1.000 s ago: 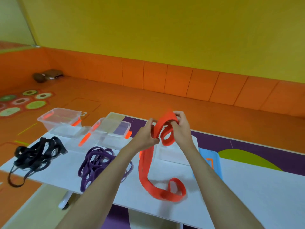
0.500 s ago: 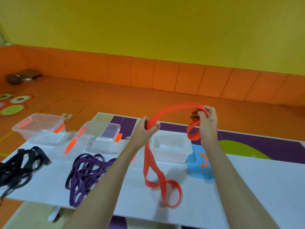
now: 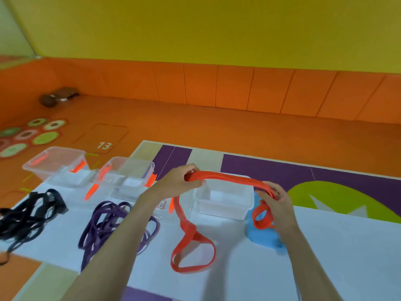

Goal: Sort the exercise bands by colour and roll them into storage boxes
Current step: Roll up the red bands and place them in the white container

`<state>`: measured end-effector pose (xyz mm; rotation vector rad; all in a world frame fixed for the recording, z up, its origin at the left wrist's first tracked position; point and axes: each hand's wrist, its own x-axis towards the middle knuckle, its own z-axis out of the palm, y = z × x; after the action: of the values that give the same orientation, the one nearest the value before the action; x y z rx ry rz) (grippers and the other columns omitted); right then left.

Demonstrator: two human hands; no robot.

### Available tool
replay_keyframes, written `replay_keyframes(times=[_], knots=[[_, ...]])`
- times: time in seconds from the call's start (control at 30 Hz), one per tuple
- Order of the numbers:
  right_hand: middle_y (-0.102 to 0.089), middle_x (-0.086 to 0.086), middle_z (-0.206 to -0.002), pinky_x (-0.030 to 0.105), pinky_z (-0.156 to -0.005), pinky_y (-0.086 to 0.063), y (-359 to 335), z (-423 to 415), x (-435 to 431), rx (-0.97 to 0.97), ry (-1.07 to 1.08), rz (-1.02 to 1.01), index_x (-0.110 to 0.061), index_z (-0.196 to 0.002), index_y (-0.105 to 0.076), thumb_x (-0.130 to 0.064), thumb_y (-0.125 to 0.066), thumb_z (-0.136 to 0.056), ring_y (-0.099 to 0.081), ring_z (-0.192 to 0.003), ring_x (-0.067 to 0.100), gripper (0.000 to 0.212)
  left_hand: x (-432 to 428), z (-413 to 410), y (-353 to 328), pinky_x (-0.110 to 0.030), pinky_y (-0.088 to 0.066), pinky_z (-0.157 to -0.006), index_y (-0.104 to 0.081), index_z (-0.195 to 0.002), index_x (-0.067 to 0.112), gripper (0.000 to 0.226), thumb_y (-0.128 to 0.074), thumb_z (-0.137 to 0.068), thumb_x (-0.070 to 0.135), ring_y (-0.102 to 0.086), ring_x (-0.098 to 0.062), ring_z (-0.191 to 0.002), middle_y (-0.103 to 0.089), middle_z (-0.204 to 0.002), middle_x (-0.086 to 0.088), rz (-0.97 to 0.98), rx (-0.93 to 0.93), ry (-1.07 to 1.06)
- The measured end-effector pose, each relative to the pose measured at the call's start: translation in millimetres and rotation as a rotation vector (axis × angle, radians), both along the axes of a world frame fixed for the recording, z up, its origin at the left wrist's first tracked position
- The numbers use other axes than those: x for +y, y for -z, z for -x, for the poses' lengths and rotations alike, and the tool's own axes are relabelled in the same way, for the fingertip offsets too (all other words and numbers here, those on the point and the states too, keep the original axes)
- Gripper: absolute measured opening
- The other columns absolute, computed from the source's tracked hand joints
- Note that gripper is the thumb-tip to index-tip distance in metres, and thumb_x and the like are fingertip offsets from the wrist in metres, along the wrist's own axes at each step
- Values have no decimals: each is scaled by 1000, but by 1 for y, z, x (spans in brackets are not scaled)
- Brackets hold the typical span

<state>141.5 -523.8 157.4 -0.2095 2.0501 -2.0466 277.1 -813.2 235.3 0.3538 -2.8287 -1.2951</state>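
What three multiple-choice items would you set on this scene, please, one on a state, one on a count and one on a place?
1. The orange band is:
A. gripped by the left hand and the right hand, spanning between them
B. held by one hand only
C. touched by neither hand

2. How many storage boxes stand on the table?
A. one
B. three
C. six

3. The purple bands lie:
A. inside a box
B. on the table, between the black bands and the orange band
C. in the left hand

Answers:
1 A, since fingers of both hands curl round the band.
2 B, since three clear boxes stand in a row along the far side.
3 B, since the purple pile rests on the white top, black to its left, the orange loop to its right.
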Motion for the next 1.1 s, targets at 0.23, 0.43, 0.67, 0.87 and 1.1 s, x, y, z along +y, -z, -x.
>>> replay_keyframes(times=[0.23,0.43,0.67,0.87,1.1], knots=[[-61,4,-90,40,-86,-60,29,9,2,-316,-373,173,-22,-131,-70,-36,-95,-66,-63,-82,17,71,-5,-27,71,-41,-58,-86,-63,-102,26,31,-74,-77,41,-68,-19,-86,-70,-93,1,19,-256,-137],[-66,2,-104,35,-91,-57,34,6,-27,-210,-581,-32,-32,-130,-69,-25,-74,-83,-66,-89,13,48,-24,-37,100,-34,-54,-76,-56,-105,25,33,-57,-78,45,-69,-21,-86,-67,-91,5,184,-524,-116],[-74,-12,-120,26,-111,-44,28,-3,-53,-26,-763,-326,-47,-131,-66,-27,-86,-86,-63,-122,1,53,-28,-37,111,-55,-24,-123,-48,-143,38,70,-73,-78,47,-42,-21,-143,-50,-146,8,350,-646,54],[-69,-13,-116,41,-107,-52,31,-27,-102,69,-864,-471,-45,-128,-58,-35,-85,-73,-65,-117,11,62,-5,-11,97,-31,-38,-116,-32,-152,51,99,-92,-73,47,-52,2,-124,-52,-144,21,-88,-194,182],[-74,-3,-114,35,-97,-56,37,-41,-106,-60,-800,-400,-42,-134,-51,-34,-86,-81,-70,-111,16,64,-18,-17,123,-29,-59,-81,-62,-120,35,40,-81,-85,30,-69,-8,-87,-73,-100,9,-193,-201,202]])
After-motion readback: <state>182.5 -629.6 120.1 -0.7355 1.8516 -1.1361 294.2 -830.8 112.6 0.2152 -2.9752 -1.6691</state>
